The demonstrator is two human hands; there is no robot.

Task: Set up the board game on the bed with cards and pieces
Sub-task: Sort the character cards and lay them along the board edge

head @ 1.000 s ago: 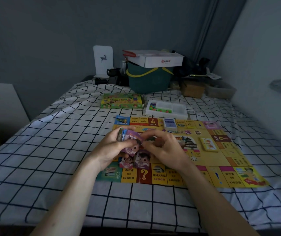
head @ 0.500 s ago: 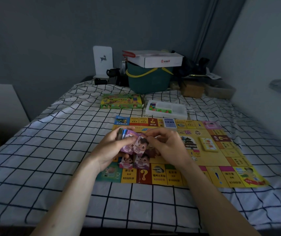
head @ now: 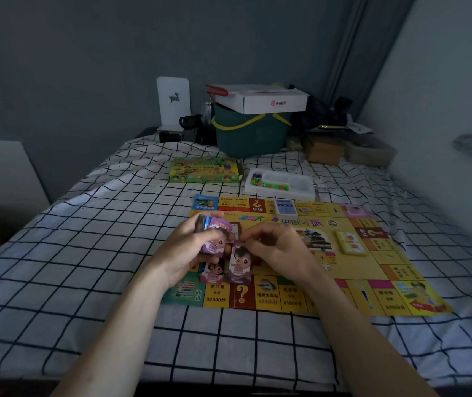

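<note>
1. The left hand (head: 184,253) covers most of the stack of play money (head: 214,234) it grips.
2. The right hand (head: 279,250) hides the game board (head: 352,279) beneath it.
3. Pieces in the far white tray (head: 280,184) are too small to identify.

The room is dimly lit. The rear wall (head: 86,67) is blue-grey; the right wall (head: 452,81) is paler. A grey curtain (head: 346,47) hangs in the far corner. The bed (head: 86,253) carries a white sheet with a black grid. A white panel (head: 2,173) stands at its left side.
</note>
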